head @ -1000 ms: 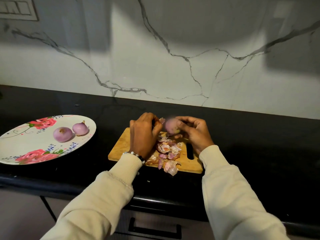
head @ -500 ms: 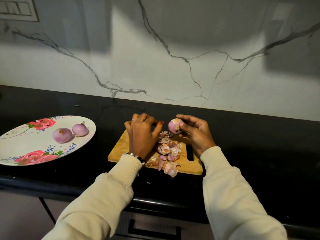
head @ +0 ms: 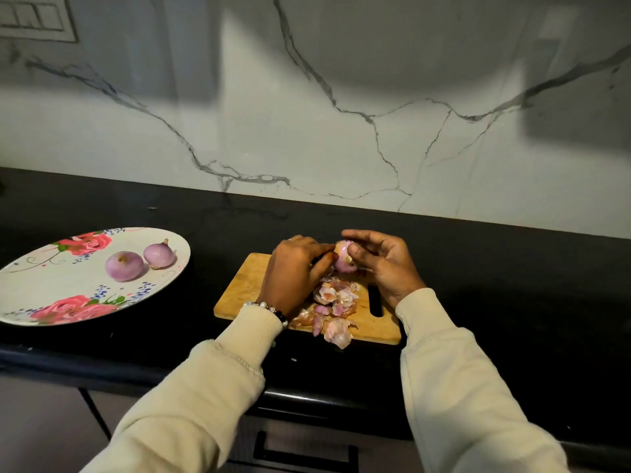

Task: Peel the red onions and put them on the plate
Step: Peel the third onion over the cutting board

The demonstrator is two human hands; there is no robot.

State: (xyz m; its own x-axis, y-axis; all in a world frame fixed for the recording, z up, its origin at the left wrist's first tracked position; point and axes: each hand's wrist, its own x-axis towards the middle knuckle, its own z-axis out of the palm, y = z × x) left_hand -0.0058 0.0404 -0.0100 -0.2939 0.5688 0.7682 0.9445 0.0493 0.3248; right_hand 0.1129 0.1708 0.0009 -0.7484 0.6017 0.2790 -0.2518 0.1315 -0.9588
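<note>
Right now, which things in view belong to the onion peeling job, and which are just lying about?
Part of the job:
- onion in the hands, gripped by the right hand and picked at by the left hand
- two peeled onions on the floral plate
- cutting board

Just lying about:
- loose onion skins on the board
- wall switch panel

Both hands meet over the far edge of the cutting board (head: 252,285). The right hand (head: 382,264) curls its grip round the onion (head: 343,259); the left hand (head: 295,271) pinches at its skin, forearms angled inward.
</note>
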